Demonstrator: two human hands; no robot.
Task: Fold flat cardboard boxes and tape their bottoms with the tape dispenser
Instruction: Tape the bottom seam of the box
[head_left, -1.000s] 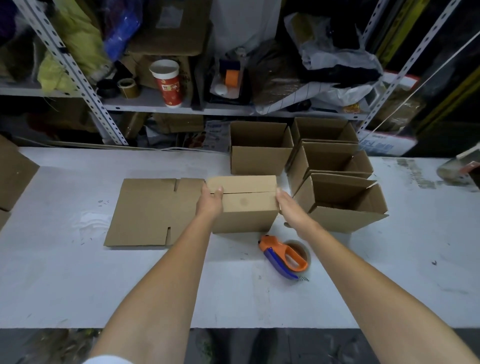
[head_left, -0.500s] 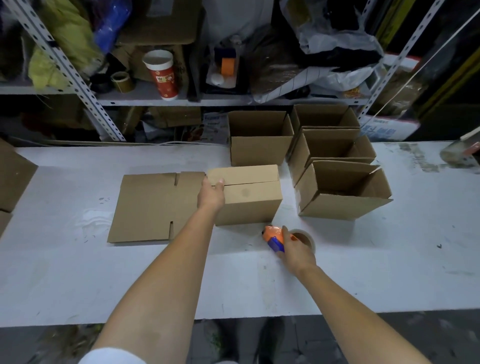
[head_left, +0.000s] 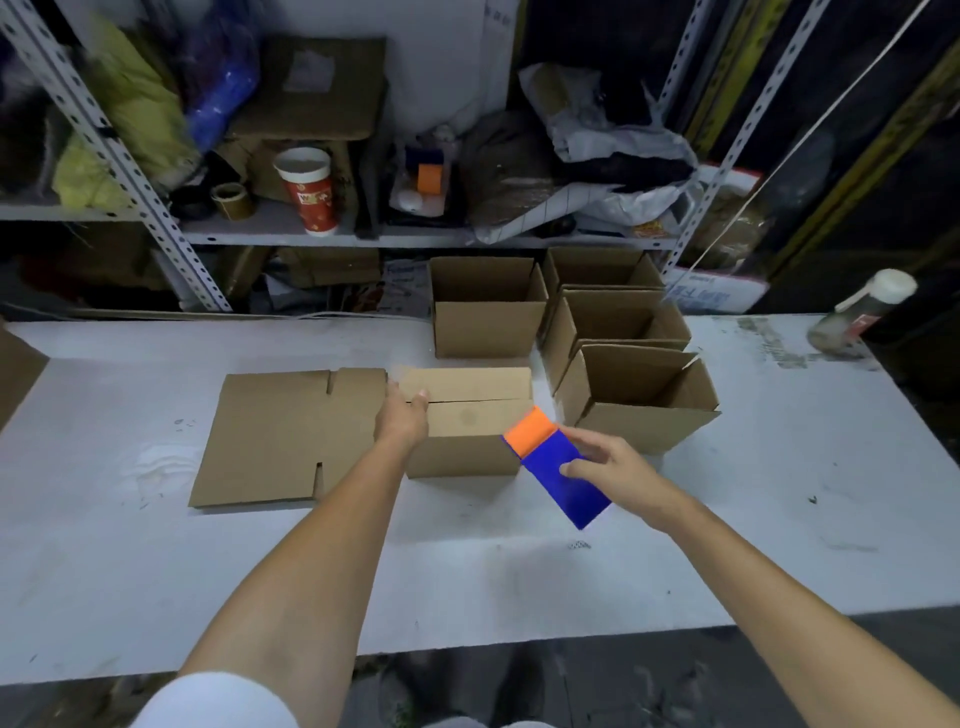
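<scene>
A folded cardboard box (head_left: 470, 421) stands upside down on the white table (head_left: 156, 571), its two bottom flaps closed with a seam across the top. My left hand (head_left: 402, 418) grips its left end, thumb on the flaps. My right hand (head_left: 605, 467) holds the orange and blue tape dispenser (head_left: 556, 465) in the air, just right of the box's front right corner, orange end toward the box. A flat unfolded cardboard box (head_left: 283, 436) lies on the table to the left, touching the folded one.
Several open-topped folded boxes (head_left: 636, 400) stand behind and to the right of the box. A bottle (head_left: 860, 312) lies at the table's far right. A metal shelf (head_left: 291, 236) with a paper cup, tape rolls and bags runs behind the table. Cardboard (head_left: 15, 371) juts in at far left.
My right hand left the box's right side, went down to the tape dispenser on the table, and now holds it lifted beside the box. My left hand stayed on the box.
</scene>
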